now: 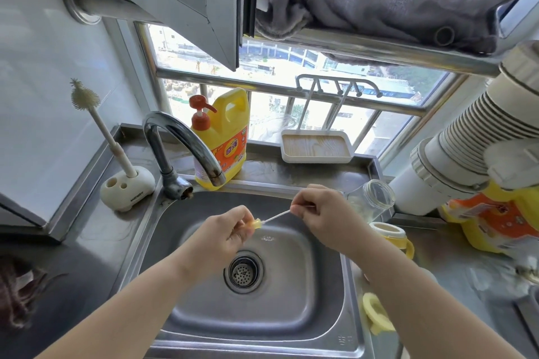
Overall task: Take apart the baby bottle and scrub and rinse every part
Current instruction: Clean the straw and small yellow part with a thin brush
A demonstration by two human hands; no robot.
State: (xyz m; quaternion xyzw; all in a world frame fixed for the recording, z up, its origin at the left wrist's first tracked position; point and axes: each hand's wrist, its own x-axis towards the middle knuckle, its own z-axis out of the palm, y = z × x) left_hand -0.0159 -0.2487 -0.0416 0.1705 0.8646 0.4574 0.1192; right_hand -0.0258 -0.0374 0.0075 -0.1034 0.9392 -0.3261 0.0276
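Over the steel sink (309, 294), my left hand (226, 232) pinches a small yellow bottle part (256, 224). My right hand (316, 208) grips a thin white straw brush (277, 216) whose tip enters that part. The clear bottle body (369, 201) lies on its side on the counter right of the sink. A yellow handled collar (392, 234) stands in front of it. A yellow ring (376, 313) lies on the counter near my right forearm.
The curved tap (186, 143) arches over the sink's back left, with no water running. A yellow dish soap jug (223, 137) stands behind it. A bottle brush in its white stand (127, 188) sits at left. A white tray rack (316, 146) and stacked paper cups (478, 128) stand right.
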